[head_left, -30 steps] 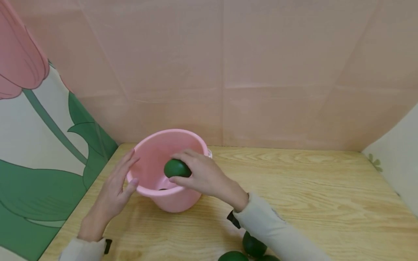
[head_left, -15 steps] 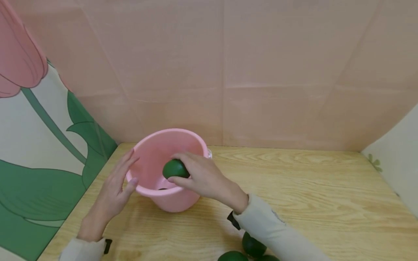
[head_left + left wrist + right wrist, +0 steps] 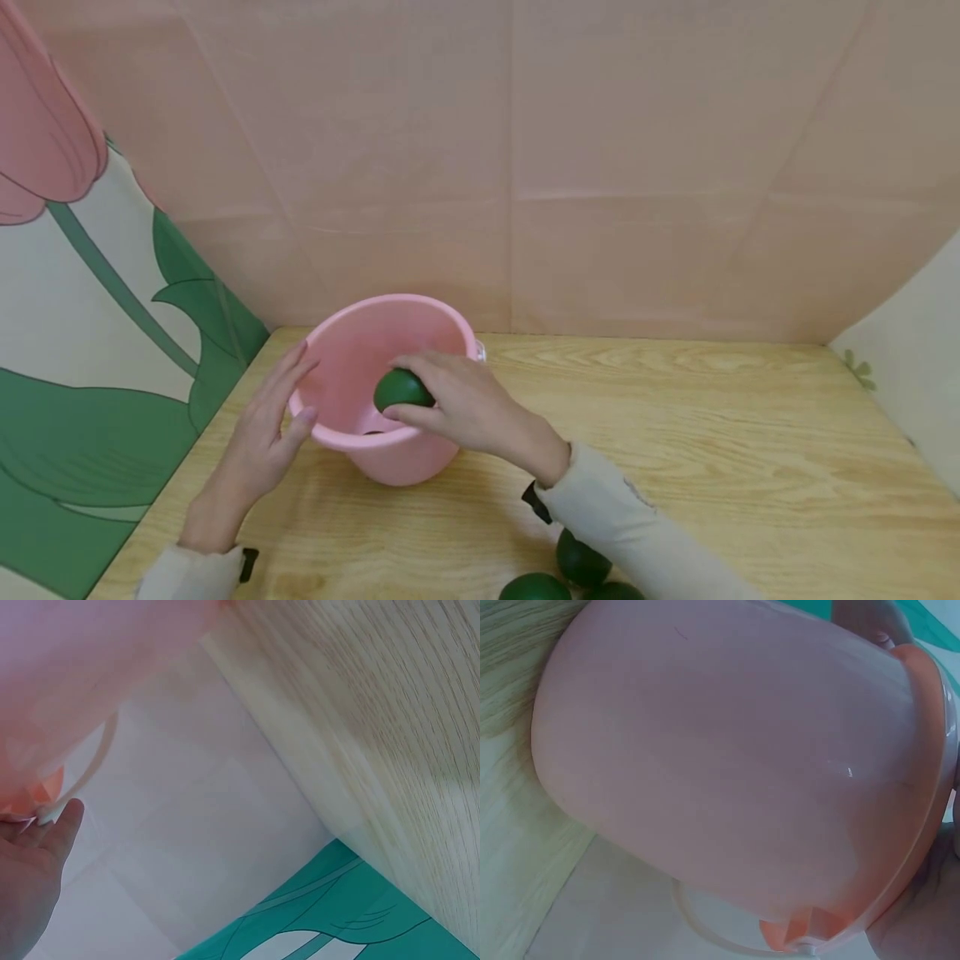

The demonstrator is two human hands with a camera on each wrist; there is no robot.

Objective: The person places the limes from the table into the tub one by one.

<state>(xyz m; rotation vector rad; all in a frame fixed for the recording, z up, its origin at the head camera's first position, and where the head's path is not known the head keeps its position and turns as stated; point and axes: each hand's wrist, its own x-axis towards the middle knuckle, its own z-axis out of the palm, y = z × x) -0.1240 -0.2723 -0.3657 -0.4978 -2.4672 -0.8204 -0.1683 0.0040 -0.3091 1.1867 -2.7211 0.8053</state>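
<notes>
A pink bucket [image 3: 401,461] with a white handle stands on the wooden table, its round mouth tipped into view. My right hand [image 3: 468,406] holds a dark green, smooth avocado [image 3: 402,392] over the bucket's mouth, thumb on the near side and fingers over the top. In the right wrist view the bucket wall [image 3: 727,750] fills most of the frame, and the avocado is out of sight. At the left rim my left hand [image 3: 262,437] rests with extended fingers and thumb against the bucket. Inside, only a small dark edge [image 3: 372,432] shows at the bottom.
Several more green avocados [image 3: 583,558] lie close together at the table's front edge, partly covered by the right sleeve. A pinkish wall covering [image 3: 600,167] rises behind the table [image 3: 712,450]. To the left is a panel with a tulip print [image 3: 82,442].
</notes>
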